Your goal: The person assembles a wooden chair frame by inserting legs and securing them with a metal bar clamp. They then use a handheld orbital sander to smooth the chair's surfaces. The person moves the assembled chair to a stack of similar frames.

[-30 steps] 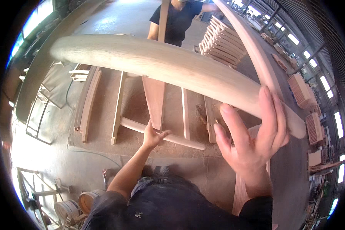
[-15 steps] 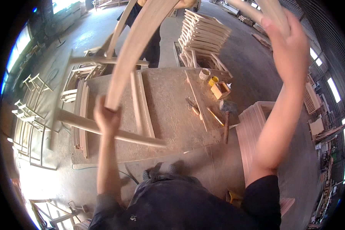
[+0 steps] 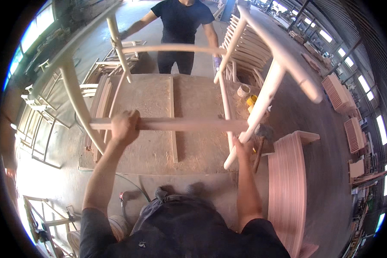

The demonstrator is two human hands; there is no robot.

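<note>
A pale wooden chair frame (image 3: 176, 124), with legs joined by rails, is held over the workbench (image 3: 202, 150). My left hand (image 3: 125, 127) is closed around the near rail, towards its left end. On the right, my right hand (image 3: 244, 150) grips a leg (image 3: 264, 96) low down, just below where the near rail meets it. The frame's upper left bar is smeared by motion. Beyond the frame stands a co-worker (image 3: 182, 26) in dark clothes, arms spread. One of that person's hands is near the far right leg, with a small purple-and-white item (image 3: 217, 63) by it.
A narrow wooden strip (image 3: 173, 99) lies across the bench, and a stack of long strips (image 3: 101, 103) lies at its left. A white tub (image 3: 243, 90), yellow container (image 3: 251, 102) and mallet (image 3: 262, 133) are at the right. Curved boards (image 3: 288, 176) are piled beside me; chair parts (image 3: 253, 47) are stacked behind.
The chair frame has turned and come level over the bench. My right hand has come down from the upper right onto a leg; my left now holds the near rail. The co-worker shows more fully.
</note>
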